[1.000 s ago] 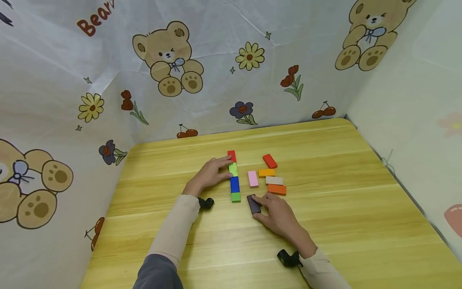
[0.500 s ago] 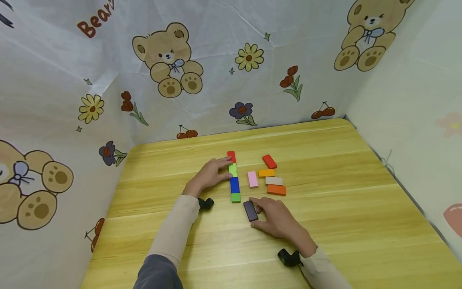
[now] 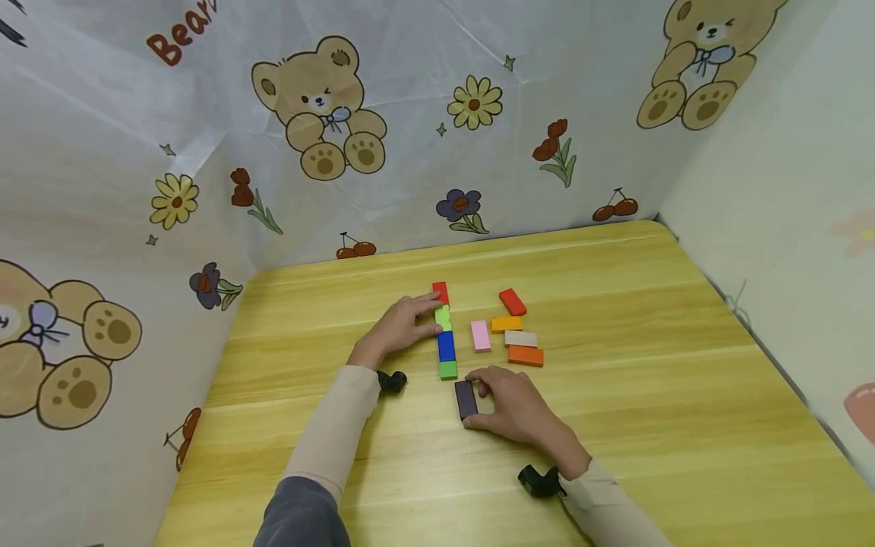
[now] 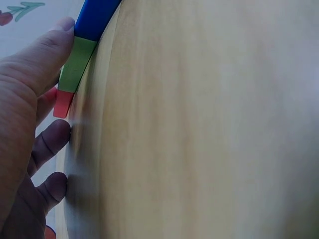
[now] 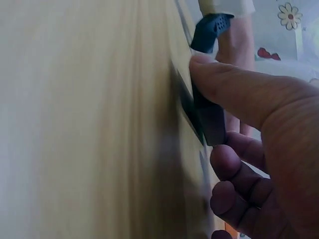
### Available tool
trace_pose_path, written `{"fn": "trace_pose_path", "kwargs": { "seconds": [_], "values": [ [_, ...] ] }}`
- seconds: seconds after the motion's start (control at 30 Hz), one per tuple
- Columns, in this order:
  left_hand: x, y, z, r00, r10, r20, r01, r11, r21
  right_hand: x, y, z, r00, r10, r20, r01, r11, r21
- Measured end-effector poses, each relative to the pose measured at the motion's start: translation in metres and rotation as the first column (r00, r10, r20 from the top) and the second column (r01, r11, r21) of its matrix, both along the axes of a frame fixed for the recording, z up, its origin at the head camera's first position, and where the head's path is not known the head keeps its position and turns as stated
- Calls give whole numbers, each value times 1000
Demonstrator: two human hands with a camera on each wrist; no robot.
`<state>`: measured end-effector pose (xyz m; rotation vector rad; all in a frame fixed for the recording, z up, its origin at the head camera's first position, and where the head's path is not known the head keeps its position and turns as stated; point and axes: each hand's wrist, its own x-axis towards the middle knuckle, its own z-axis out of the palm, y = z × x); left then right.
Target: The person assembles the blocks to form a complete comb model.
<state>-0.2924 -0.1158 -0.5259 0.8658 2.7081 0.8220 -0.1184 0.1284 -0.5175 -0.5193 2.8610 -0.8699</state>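
Observation:
A straight row of blocks runs from a red block (image 3: 440, 288) at the far end through a light green block (image 3: 443, 317) and a blue block (image 3: 446, 346) to a green block (image 3: 447, 371) nearest me. My left hand (image 3: 396, 330) rests along the row's left side, index finger at the red block. Its thumb touches the row where light green meets blue (image 4: 97, 20). Just in front of the green block, my right hand (image 3: 513, 406) holds a dark purple block (image 3: 466, 400) by its two ends, between thumb and index finger. Its other fingers are bent in.
Right of the row lie a pink block (image 3: 481, 336), a yellow-orange block (image 3: 506, 324), a beige block (image 3: 521, 339), an orange block (image 3: 525, 355) and a tilted red block (image 3: 513, 301). The wooden table (image 3: 601, 289) meets a bear-printed cloth (image 3: 396, 205) at the back.
My right hand has slid the dark purple block left and a little toward me, turning it closer in line with the row. The left hand keeps its place on the row.

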Motion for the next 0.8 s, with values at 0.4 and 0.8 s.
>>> {"fn": "trace_pose_path", "kwargs": {
  "seconds": [0.4,0.8],
  "values": [
    [-1,2,2,1000,-1,11,1,1000,-1,-2,-24,-1,1000,-7,-22,8,998,54],
    [1,0,4,1000,-5,21,5,1000,-7,-2,-29,-5,998,-55,-37,56,998,29]
  ]
}}
